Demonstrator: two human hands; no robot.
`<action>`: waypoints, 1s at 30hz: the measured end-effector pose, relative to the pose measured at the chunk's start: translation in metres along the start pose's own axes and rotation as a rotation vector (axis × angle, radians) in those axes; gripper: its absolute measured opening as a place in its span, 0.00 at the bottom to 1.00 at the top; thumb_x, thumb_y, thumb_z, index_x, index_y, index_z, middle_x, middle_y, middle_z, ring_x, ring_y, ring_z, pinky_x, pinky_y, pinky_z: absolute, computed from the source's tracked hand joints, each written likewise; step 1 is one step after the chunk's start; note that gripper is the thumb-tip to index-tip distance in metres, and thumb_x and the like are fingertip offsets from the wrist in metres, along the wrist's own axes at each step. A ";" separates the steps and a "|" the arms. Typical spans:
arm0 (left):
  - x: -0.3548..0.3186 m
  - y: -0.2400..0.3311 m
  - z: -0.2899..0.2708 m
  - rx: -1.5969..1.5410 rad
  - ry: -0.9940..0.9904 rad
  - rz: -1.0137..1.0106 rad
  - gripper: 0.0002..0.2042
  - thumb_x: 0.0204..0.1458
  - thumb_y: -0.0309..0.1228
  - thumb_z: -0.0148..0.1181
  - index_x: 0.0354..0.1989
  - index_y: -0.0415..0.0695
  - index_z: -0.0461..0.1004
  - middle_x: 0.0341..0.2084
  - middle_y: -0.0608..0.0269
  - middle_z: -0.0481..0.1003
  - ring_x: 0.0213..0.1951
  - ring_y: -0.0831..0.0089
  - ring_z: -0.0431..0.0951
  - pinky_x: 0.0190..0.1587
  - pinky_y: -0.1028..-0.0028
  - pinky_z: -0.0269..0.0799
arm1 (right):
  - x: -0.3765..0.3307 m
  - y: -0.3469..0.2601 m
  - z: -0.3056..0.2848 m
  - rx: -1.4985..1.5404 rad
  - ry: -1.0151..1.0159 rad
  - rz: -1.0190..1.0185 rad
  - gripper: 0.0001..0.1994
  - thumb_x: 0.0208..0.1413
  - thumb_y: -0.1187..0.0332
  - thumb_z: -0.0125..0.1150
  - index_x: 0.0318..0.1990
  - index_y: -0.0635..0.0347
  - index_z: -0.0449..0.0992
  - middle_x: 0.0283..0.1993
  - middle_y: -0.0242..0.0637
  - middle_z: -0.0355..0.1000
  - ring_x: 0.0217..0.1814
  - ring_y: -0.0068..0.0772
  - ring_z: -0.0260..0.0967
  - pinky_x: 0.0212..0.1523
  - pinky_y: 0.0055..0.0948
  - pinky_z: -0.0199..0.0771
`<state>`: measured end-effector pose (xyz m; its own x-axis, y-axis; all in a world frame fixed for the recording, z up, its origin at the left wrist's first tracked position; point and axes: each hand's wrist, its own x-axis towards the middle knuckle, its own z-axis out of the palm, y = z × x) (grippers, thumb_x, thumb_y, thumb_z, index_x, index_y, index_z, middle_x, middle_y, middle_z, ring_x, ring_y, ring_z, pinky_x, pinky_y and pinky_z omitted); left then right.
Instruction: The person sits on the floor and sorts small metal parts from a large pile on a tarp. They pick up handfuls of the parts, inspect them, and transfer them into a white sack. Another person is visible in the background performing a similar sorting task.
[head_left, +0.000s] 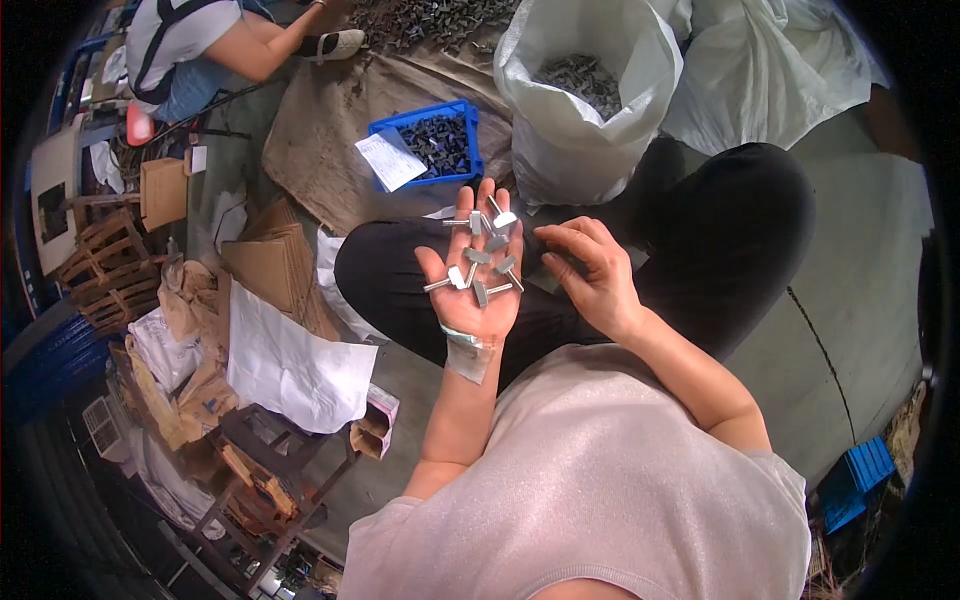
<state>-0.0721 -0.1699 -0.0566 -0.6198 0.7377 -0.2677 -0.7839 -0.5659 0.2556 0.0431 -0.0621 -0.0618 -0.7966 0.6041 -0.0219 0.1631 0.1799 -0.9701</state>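
Observation:
My left hand lies palm up above my crossed legs, its fingers stretched out. Several silver T-shaped metal bolts rest loosely across its palm and fingers, pointing different ways. A clear wrapping with a pale edge goes round that wrist. Just right of the bolts hovers my right hand, fingers loosely bent. A gap shows between its thumb and forefinger, with nothing visible held there.
Ahead, a blue crate holds dark small parts, a paper sheet on its edge. Beside it stands an open white sack with metal pieces inside. Another person sits far left. Cardboard and a white sheet lie left.

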 end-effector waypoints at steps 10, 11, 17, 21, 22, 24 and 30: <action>0.000 -0.003 0.007 0.141 -0.015 0.026 0.43 0.52 0.58 0.47 0.66 0.36 0.45 0.66 0.48 0.46 0.67 0.55 0.47 0.65 0.56 0.54 | 0.007 -0.007 0.004 -0.336 0.023 -0.397 0.23 0.38 0.75 0.64 0.47 0.44 0.76 0.52 0.45 0.65 0.51 0.49 0.63 0.48 0.41 0.68; -0.001 -0.003 0.009 0.150 -0.004 0.031 0.43 0.52 0.59 0.47 0.66 0.36 0.45 0.66 0.47 0.46 0.67 0.55 0.47 0.65 0.56 0.54 | 0.006 -0.006 0.005 -0.356 0.021 -0.396 0.25 0.36 0.75 0.64 0.48 0.42 0.76 0.52 0.44 0.65 0.52 0.48 0.63 0.48 0.41 0.67; -0.004 -0.003 0.014 0.209 0.027 0.023 0.44 0.50 0.61 0.47 0.66 0.38 0.47 0.66 0.50 0.48 0.67 0.56 0.48 0.66 0.58 0.51 | 0.002 -0.003 0.007 -0.317 0.011 -0.379 0.27 0.36 0.77 0.64 0.49 0.41 0.75 0.52 0.44 0.65 0.51 0.48 0.63 0.48 0.42 0.67; -0.004 -0.004 0.016 0.196 0.055 0.015 0.44 0.49 0.61 0.49 0.66 0.39 0.47 0.66 0.51 0.48 0.67 0.57 0.48 0.65 0.58 0.54 | 0.000 -0.004 0.007 -0.246 0.006 -0.336 0.24 0.40 0.77 0.63 0.49 0.45 0.75 0.51 0.44 0.66 0.50 0.48 0.64 0.47 0.40 0.68; -0.004 -0.004 0.013 0.132 0.018 -0.007 0.44 0.49 0.61 0.50 0.66 0.39 0.48 0.66 0.51 0.49 0.67 0.57 0.48 0.65 0.58 0.55 | -0.001 -0.006 0.006 -0.212 0.006 -0.315 0.23 0.41 0.77 0.62 0.49 0.47 0.75 0.51 0.44 0.66 0.49 0.48 0.65 0.47 0.40 0.68; -0.003 -0.002 0.006 0.005 -0.056 -0.049 0.44 0.49 0.60 0.51 0.66 0.39 0.48 0.66 0.52 0.49 0.67 0.57 0.48 0.64 0.58 0.56 | 0.000 -0.010 0.003 -0.159 0.049 -0.266 0.21 0.44 0.78 0.61 0.49 0.52 0.74 0.51 0.44 0.66 0.49 0.49 0.65 0.47 0.39 0.68; -0.004 -0.003 0.010 0.084 0.007 -0.003 0.44 0.49 0.60 0.51 0.66 0.39 0.48 0.66 0.53 0.49 0.67 0.58 0.48 0.65 0.58 0.53 | 0.017 -0.024 0.005 -0.300 0.164 -0.181 0.31 0.47 0.70 0.62 0.59 0.69 0.60 0.63 0.56 0.54 0.65 0.58 0.52 0.62 0.44 0.56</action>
<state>-0.0669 -0.1676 -0.0465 -0.6182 0.7365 -0.2746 -0.7798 -0.5307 0.3321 0.0231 -0.0599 -0.0403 -0.7283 0.6537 0.2056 0.2109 0.4993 -0.8404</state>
